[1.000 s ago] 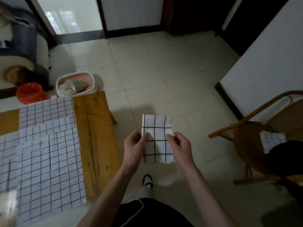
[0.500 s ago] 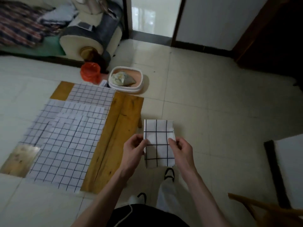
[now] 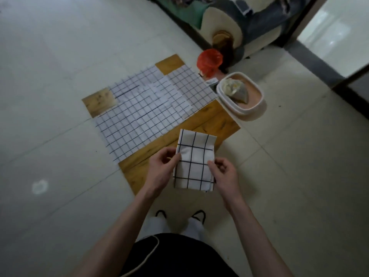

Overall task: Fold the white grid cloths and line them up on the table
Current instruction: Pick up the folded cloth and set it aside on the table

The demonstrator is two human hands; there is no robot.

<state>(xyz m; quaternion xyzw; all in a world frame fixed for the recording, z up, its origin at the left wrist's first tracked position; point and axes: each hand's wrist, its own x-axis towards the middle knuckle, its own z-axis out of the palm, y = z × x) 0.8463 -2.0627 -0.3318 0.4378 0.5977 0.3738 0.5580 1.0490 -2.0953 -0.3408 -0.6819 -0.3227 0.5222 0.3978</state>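
Note:
I hold a folded white grid cloth (image 3: 194, 161) upright in front of me, above the near corner of the low wooden table (image 3: 211, 120). My left hand (image 3: 161, 168) pinches its left edge and my right hand (image 3: 224, 174) pinches its right edge. Several unfolded white grid cloths (image 3: 151, 108) lie flat and overlapping on the table, covering most of its top. The strip of bare wood along the table's right side shows beside them.
A white tub (image 3: 240, 96) with a bundle inside stands on the floor at the table's far right corner, next to a red plastic bag (image 3: 209, 61). A sofa end (image 3: 229, 27) lies behind. My feet (image 3: 180, 214) stand on pale floor tiles.
My view has swung left toward the table, so the chair has left the frame and the table now lies straight ahead. Both hands keep the same grip on the folded cloth.

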